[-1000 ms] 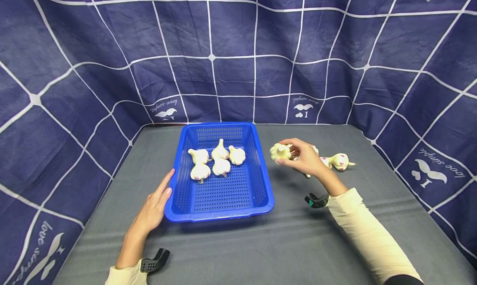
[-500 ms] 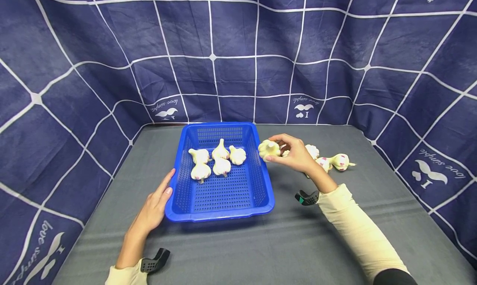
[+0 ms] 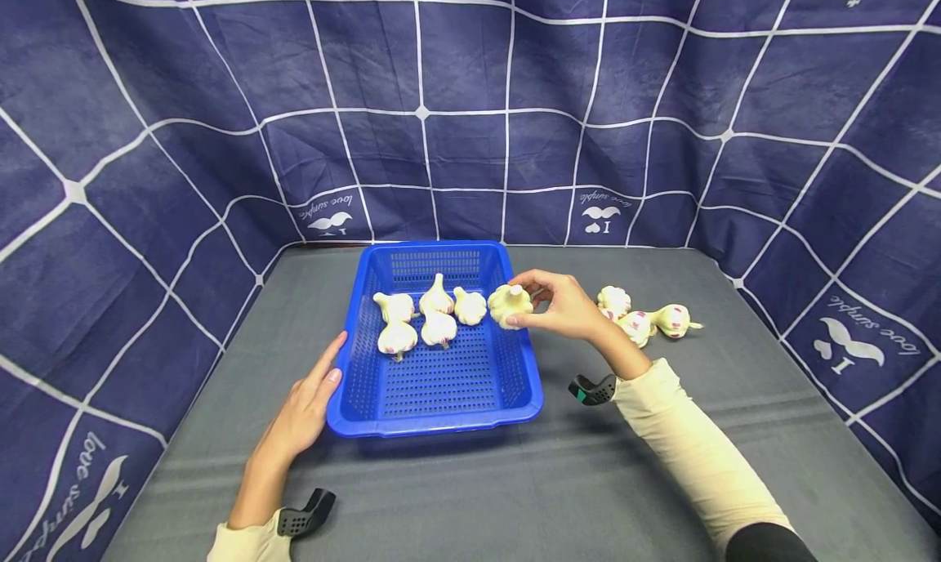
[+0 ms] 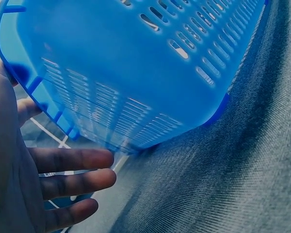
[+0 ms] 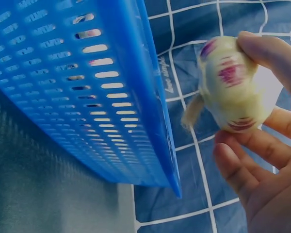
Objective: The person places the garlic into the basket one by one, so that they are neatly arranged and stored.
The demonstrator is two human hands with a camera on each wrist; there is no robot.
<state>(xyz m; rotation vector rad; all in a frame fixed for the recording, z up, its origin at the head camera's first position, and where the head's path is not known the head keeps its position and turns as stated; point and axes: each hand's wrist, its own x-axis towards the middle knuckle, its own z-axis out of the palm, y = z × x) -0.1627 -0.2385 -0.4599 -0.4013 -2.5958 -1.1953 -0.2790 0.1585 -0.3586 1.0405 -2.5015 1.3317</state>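
Observation:
A blue perforated plastic basket (image 3: 441,427) holds several white garlic bulbs (image 3: 439,330) grouped toward its far half. My left hand (image 3: 300,415) rests along the basket's left rim, fingers extended; in the left wrist view three straight fingers (image 4: 77,179) stand off the basket wall. Over the right rim, my right hand (image 3: 562,307) pinches a garlic bulb (image 3: 510,306) between thumb and fingers. The right wrist view shows this held bulb (image 5: 230,82) with purple-pink marks and a root tuft, level with the basket's upper edge (image 5: 150,97).
More garlic bulbs (image 3: 671,321) lie in a cluster on the grey tabletop (image 3: 735,431), right of the basket. A dark blue curtain (image 3: 470,153) with white grid lines encloses the back and sides. Black wrist devices (image 3: 309,513) sit at both cuffs.
My right hand has moved left with its garlic bulb, from beside the basket to over its right rim, uncovering more of the bulb cluster. The left hand has stayed in place.

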